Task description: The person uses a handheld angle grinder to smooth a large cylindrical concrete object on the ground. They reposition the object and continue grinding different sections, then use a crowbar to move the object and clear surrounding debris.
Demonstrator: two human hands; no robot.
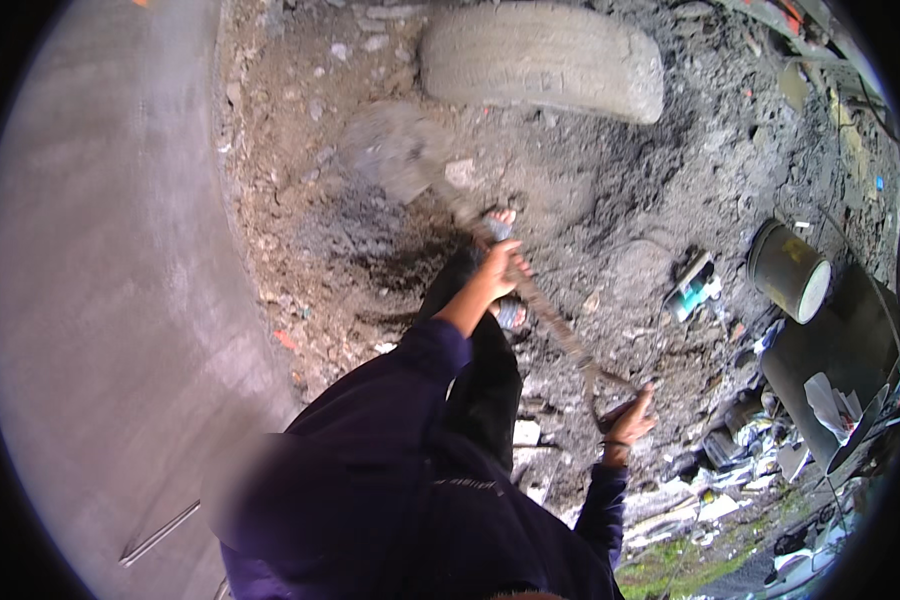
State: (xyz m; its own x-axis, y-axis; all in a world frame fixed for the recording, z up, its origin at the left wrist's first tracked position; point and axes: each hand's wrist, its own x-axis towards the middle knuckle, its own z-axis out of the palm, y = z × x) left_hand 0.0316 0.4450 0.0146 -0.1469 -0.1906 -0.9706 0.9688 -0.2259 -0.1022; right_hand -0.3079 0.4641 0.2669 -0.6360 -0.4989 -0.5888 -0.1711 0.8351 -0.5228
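A long-handled shovel (554,318) slants across the middle of the head view, from a triangular grip at lower right to its blade at upper left. The blade (395,150) is smeared by motion over the loose soil, so I cannot tell whether it touches the ground. My left hand (496,268) is closed round the shaft, about midway along. At the top end, my right hand (630,422) grips the handle, one finger stretched along it. Both arms wear dark sleeves.
A dirt-covered tyre (545,58) lies beyond the blade. Smooth concrete (110,250) borders the soil on the left, with a thin metal rod (160,533) on it. Rightward are a bucket (785,268), a teal-and-white object (692,288) and scattered debris. My sandalled feet (511,315) stand beneath the shaft.
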